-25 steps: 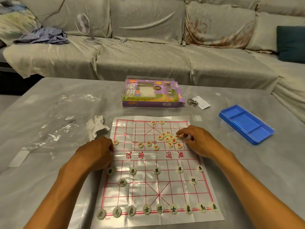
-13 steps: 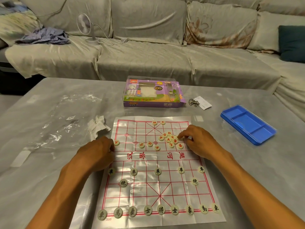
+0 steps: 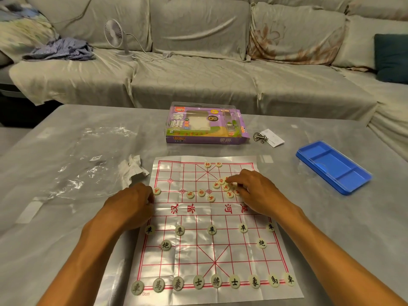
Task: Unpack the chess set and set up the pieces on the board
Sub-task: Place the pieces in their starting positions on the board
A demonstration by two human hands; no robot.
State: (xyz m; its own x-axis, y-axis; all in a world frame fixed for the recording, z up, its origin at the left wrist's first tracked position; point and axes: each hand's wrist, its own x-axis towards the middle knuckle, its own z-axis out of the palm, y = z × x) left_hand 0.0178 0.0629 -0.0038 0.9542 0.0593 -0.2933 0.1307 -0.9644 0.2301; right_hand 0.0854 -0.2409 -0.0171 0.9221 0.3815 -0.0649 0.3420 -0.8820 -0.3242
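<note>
Red pieces (image 3: 225, 186) heaped far-right on the board (image 3: 212, 257) | our right hand (image 3: 254, 193) pinches into the heap, nearer | our left hand (image 3: 132, 202) curls at the board's left edge, contents unseen

Soft, dim indoor light leaves white glare on the glossy board sheet (image 3: 212, 228) and clear plastic (image 3: 88, 164), while wide-angle distortion bends and softens the edges.

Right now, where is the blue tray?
The blue tray lies on the table's right side, to the right of the board, past the right hand, near the small tag.
</note>
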